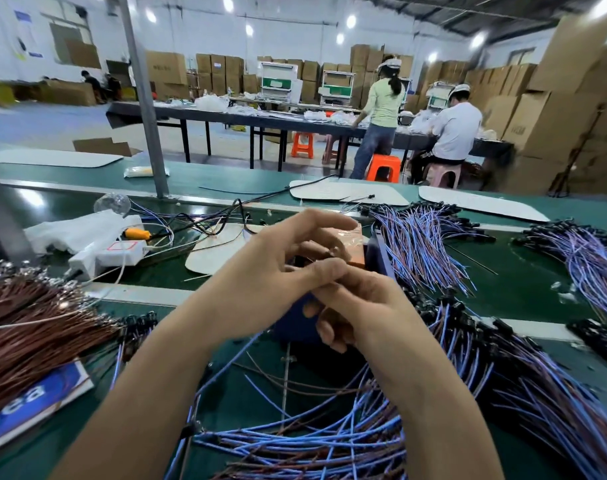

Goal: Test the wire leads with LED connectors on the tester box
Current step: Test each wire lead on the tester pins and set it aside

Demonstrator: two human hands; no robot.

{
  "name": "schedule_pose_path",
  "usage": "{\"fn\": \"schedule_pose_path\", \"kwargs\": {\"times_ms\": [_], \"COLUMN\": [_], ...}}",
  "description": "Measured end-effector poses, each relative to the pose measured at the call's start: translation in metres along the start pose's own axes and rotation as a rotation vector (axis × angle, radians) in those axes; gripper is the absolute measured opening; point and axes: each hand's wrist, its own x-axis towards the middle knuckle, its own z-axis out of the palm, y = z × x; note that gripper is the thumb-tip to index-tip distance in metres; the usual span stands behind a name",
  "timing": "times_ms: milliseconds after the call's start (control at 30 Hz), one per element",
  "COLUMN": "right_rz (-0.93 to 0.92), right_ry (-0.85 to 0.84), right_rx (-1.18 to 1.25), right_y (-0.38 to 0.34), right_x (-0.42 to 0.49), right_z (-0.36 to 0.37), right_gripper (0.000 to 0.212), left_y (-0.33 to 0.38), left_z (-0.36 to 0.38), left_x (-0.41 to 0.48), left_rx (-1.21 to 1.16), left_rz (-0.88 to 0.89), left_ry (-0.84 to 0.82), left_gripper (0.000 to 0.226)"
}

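Note:
The blue tester box [381, 252] with an orange taped top [350, 244] stands at the centre of the green bench, mostly hidden behind my hands. My left hand [270, 268] hovers over it, fingers spread and curled. My right hand [364, 306] meets the left thumb, fingertips pinched together, apparently on a wire lead; the lead itself is hidden by fingers and blur. Blue and brown wire leads with black LED connectors [329, 441] lie heaped in front of me. More leads [423, 244] fan out to the right of the box.
A brown wire bundle [28, 330] and a blue-white booklet [35, 403] lie at left. A white power strip [122, 254], an orange-handled tool [137, 233] and white panels [347, 194] sit beyond. More leads [589, 251] lie far right. Two people work at a table behind.

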Motion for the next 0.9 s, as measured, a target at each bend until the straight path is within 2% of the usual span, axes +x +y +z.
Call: {"fn": "schedule_pose_path", "kwargs": {"times_ms": [100, 267, 333, 400, 533, 633, 767, 833, 900], "right_rz": [-0.003, -0.024, -0.058, -0.084, -0.029, -0.008, 0.043, 0.03, -0.02], "right_ry": [0.151, 0.494, 0.624, 0.76, 0.977, 1.036, 0.958, 0.94, 0.906], "right_rx": [0.138, 0.438, 0.361, 0.181, -0.176, -0.412, -0.678, -0.639, -0.59], "right_y": [-0.007, -0.013, -0.008, 0.0, 0.018, 0.025, 0.025, 0.021, 0.017], "right_x": [-0.001, -0.007, -0.013, -0.019, -0.024, -0.021, -0.007, -0.002, -0.002], "right_z": [-0.01, -0.053, -0.074, -0.094, -0.123, -0.126, -0.109, -0.096, -0.084], "right_gripper": [0.012, 0.023, 0.025, 0.025, 0.022, 0.033, 0.047, 0.055, 0.054], "left_y": [-0.002, -0.013, -0.015, -0.018, -0.028, -0.027, -0.024, -0.025, -0.026], "left_z": [0.004, -0.009, -0.02, -0.032, -0.055, -0.057, -0.04, -0.029, -0.02], "left_x": [0.0, -0.001, -0.003, -0.005, -0.011, -0.011, -0.005, -0.001, 0.001], "left_rx": [-0.098, 0.058, 0.114, 0.204, 0.292, 0.257, 0.204, 0.173, 0.145], "left_rz": [-0.197, -0.283, -0.295, -0.311, -0.361, -0.357, -0.31, -0.295, -0.286], "left_ry": [-0.08, -0.199, -0.235, -0.264, -0.203, -0.174, -0.221, -0.21, -0.176], "left_gripper": [0.043, 0.013, 0.013, 0.01, 0.015, 0.014, 0.009, 0.007, 0.005]}}
